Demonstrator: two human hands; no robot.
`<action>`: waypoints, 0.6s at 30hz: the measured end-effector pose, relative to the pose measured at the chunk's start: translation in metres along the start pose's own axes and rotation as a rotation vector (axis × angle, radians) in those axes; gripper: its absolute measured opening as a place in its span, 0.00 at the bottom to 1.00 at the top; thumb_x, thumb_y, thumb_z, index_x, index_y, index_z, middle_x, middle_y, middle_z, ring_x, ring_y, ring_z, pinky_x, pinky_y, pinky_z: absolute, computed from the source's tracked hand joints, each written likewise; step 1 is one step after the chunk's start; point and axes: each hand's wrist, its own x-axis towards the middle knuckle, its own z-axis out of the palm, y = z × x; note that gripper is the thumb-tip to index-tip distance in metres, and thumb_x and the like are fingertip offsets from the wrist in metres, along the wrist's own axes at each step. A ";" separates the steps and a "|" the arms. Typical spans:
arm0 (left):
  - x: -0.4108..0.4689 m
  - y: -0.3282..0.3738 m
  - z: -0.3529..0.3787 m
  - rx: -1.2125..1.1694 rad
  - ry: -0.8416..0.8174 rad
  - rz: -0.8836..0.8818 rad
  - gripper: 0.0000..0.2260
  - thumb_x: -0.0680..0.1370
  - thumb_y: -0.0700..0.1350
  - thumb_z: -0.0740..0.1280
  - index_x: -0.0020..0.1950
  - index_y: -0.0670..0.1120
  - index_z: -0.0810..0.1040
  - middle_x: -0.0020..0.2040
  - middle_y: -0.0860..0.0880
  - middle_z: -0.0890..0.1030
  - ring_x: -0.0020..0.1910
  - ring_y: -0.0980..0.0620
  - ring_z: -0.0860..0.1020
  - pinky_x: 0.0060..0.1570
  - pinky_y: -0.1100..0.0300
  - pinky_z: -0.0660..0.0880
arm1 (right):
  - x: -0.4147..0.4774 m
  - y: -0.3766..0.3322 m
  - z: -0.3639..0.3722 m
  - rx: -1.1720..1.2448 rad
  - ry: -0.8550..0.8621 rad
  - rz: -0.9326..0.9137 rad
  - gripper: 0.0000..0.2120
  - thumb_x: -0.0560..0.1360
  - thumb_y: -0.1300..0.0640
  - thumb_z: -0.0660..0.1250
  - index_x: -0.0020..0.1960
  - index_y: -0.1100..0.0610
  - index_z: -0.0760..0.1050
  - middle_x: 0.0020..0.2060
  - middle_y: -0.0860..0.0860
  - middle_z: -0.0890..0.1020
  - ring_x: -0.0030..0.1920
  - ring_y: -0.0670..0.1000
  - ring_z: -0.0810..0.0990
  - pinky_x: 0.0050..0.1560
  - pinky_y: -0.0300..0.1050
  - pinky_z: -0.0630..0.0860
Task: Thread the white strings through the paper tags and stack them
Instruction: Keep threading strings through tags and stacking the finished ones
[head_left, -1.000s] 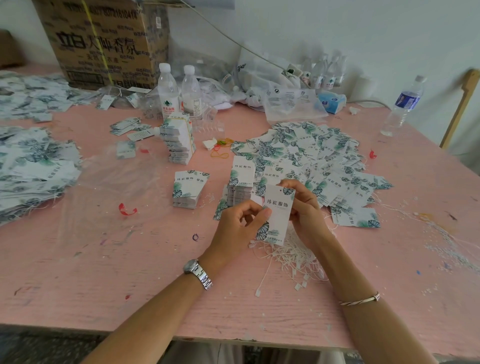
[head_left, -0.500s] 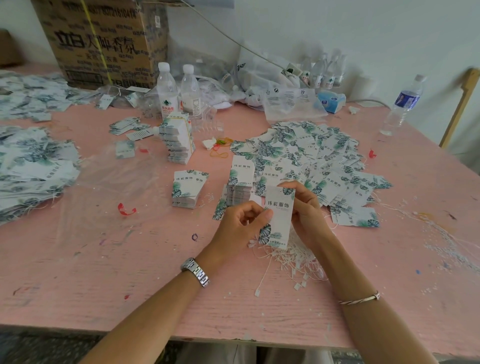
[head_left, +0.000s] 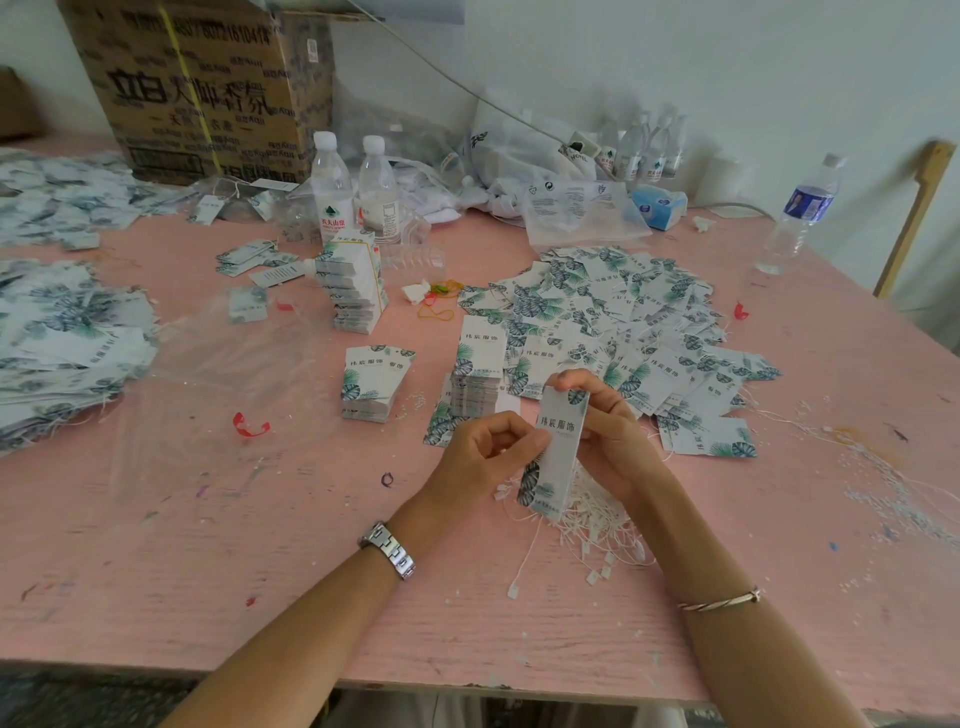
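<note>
Your right hand (head_left: 613, 436) pinches the paper tag (head_left: 557, 452) by its top, upright above the white strings (head_left: 592, 519) at 6 o'clock, likely ready for threading. Your left hand (head_left: 483, 457), fingers curled, pinches its edge to steady it.

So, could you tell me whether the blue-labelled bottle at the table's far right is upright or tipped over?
Upright: the blue-labelled bottle stands on its base on the pink table, cap at the top.
</note>
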 end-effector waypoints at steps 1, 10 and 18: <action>0.000 -0.001 0.001 0.036 0.043 0.021 0.06 0.78 0.45 0.73 0.46 0.43 0.81 0.39 0.56 0.83 0.36 0.57 0.78 0.38 0.63 0.72 | 0.000 0.000 0.001 0.010 -0.034 -0.005 0.18 0.70 0.68 0.62 0.41 0.48 0.84 0.37 0.49 0.74 0.31 0.45 0.63 0.32 0.41 0.56; 0.001 -0.002 -0.004 0.425 0.408 0.547 0.06 0.75 0.43 0.75 0.51 0.47 0.83 0.48 0.48 0.77 0.42 0.51 0.76 0.44 0.64 0.73 | 0.001 0.009 0.008 -0.013 -0.191 0.020 0.12 0.75 0.68 0.64 0.45 0.54 0.82 0.37 0.55 0.66 0.30 0.50 0.54 0.30 0.40 0.55; 0.001 -0.005 -0.006 0.566 0.523 0.698 0.08 0.76 0.46 0.74 0.49 0.42 0.87 0.46 0.48 0.79 0.42 0.50 0.79 0.38 0.56 0.78 | 0.000 0.012 0.012 -0.014 -0.176 -0.026 0.10 0.73 0.65 0.68 0.44 0.52 0.83 0.40 0.54 0.73 0.29 0.47 0.57 0.28 0.35 0.61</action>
